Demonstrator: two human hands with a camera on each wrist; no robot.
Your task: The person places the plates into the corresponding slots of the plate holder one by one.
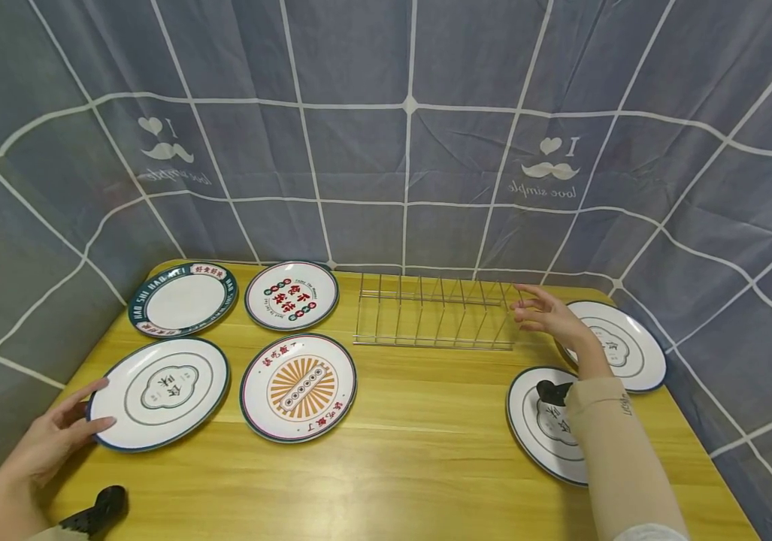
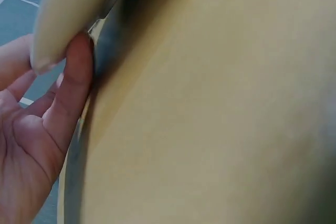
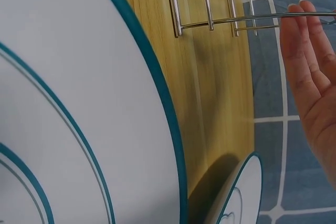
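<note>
A person's left hand (image 1: 47, 442) pinches the rim of a blue-edged plate (image 1: 171, 394) at the near left of the tabletop (image 1: 419, 466); it looks rigid, slick and breakable, best held by its edge. Farther off, the right hand (image 1: 553, 315) touches a wire rack (image 1: 434, 346), fingers extended, clenching nothing.

Yellow wood-grain tabletop (image 1: 413, 451), corners rounded at back. L side, back row: plate w/ wide green lettered rim (image 1: 186, 299), then red-lettered plate (image 1: 292, 295) just beside it. L side, front row: oval-looking plate w/ gray emblem (image 1: 169, 394), can't tell if it's fully resting; next to it, plate w/ orange sunburst (image 1: 299, 388). Back ctr: metal wire rack (image 1: 436, 300), wider than deep. R side: two more gray-emblem, dark-rimmed plates, 1 nr front (image 1: 540, 432), 1 nr back corner (image 1: 629, 338).
</note>
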